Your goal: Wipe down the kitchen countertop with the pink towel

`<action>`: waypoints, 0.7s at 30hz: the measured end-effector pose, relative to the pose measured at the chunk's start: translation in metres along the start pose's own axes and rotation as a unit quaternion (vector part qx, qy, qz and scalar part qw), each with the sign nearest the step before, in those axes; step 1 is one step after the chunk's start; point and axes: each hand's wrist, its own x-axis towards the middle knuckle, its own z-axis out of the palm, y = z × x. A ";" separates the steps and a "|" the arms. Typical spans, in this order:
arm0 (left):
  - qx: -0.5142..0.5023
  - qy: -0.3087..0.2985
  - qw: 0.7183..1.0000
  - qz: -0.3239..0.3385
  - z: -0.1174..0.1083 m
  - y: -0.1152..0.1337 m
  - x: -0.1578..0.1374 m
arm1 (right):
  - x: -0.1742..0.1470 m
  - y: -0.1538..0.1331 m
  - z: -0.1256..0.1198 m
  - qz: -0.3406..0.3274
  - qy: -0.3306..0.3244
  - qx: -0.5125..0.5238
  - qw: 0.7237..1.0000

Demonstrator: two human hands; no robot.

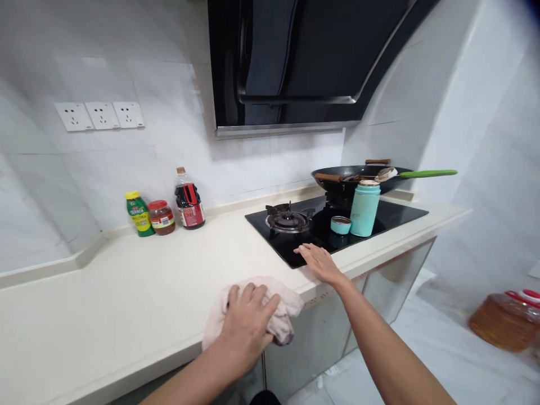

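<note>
My left hand point(248, 318) is closed on a pale pink cloth point(217, 315) at the front edge of the white counter point(139, 281). Part of the cloth hangs over that edge, with a darker damp-looking patch near my thumb. My right hand point(317, 261) holds nothing; its fingers stretch out over the near corner of the black glass gas stove point(282, 243). Whether they touch the glass I cannot tell. A turquoise bottle point(365, 211) stands uncapped on the stove, its upturned lid point(340, 226) beside it.
A wok point(333, 172) with wooden handles sits on the far burner, a green-handled utensil point(426, 174) across it. Against the wall stand a green bottle point(140, 215), a red-lidded jar point(161, 219) and a dark sauce bottle point(189, 202). Overhead hangs a black range hood point(312, 62).
</note>
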 end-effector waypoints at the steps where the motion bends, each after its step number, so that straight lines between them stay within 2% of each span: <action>1: -0.005 -0.006 1.000 0.013 0.002 0.009 0.015 | 0.000 0.001 -0.001 0.003 -0.009 0.006 1.000; 6: 0.009 -0.002 0.999 0.038 0.030 0.061 0.087 | 0.004 0.003 -0.008 0.013 -0.031 0.027 0.999; 10: 0.092 0.065 0.993 0.029 0.061 0.090 0.114 | 0.004 0.008 -0.006 0.005 -0.043 0.030 0.999; 13: 0.110 0.085 0.989 0.043 0.068 0.093 0.112 | 0.004 0.016 -0.002 -0.005 -0.049 0.021 0.999; 18: 0.096 0.054 0.991 0.072 0.054 0.079 0.092 | 0.006 0.026 0.007 -0.013 -0.043 -0.011 0.999; 21: 0.075 0.061 0.992 0.075 0.048 0.066 0.074 | 0.007 0.030 0.010 -0.025 -0.033 -0.031 0.999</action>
